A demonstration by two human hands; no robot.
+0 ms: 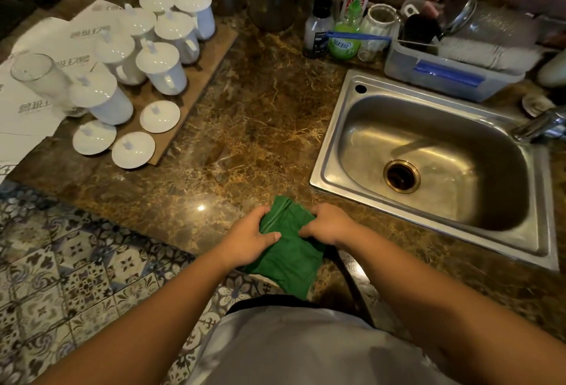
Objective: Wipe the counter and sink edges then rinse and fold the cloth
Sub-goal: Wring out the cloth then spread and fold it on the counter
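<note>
My left hand and right hand both pinch one green cloth at the counter's near edge, just left of the single sink. On the board stand seven lidded white cups and three loose lids.

Your marbled brown counter carries a cardboard sheet under white lidded cups, printed papers, bottles, a plastic bin, the steel sink and the green cloth
</note>
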